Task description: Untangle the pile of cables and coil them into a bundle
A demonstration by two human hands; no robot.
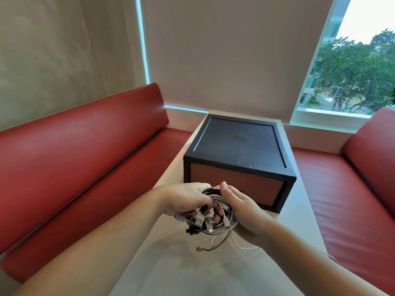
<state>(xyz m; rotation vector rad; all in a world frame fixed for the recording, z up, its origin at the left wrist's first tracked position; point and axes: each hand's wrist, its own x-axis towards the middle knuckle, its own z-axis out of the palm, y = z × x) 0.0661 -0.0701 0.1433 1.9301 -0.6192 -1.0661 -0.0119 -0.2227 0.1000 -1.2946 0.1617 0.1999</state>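
Both hands hold the cable bundle above the table. The left hand and the right hand curl their fingers around it. A black box sits just behind.

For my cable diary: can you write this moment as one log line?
left hand: grips cable bundle | right hand: holds same bundle | loose cable end: dangles below bundle | box: on table behind hands

Red benches; drawn blinds; daylit window

Pale table, black box, possibly wicker-fronted
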